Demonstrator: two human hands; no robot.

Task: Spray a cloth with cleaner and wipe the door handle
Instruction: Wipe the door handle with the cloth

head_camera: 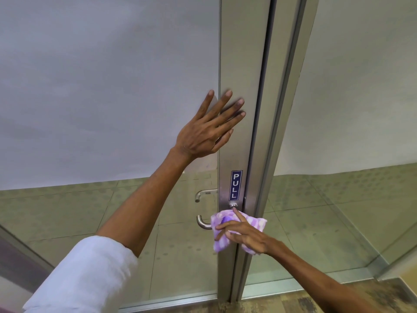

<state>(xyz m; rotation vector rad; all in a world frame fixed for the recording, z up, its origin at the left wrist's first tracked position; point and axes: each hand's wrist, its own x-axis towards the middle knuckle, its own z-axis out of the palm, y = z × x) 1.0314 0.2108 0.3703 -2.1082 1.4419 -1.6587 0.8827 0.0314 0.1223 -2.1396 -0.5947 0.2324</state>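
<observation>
Two hands work at a glass door's metal stile [239, 64]. Flat and released, the left hand [208, 129] presses across the stile's left edge, well above the PULL sign [235, 185]. Just below it, the right hand [244, 236] holds a purple cloth [257, 222] in its grip, bunched over the door handle [203, 222] beside the door's closing edge.

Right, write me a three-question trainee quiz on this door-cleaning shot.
1. True or false: the left hand rests flat on the door.
2. What does the right hand hold? A) spray bottle B) purple cloth C) sponge
3. What word is on the blue sign?

Key: 1 true; 2 B; 3 PULL.
</observation>
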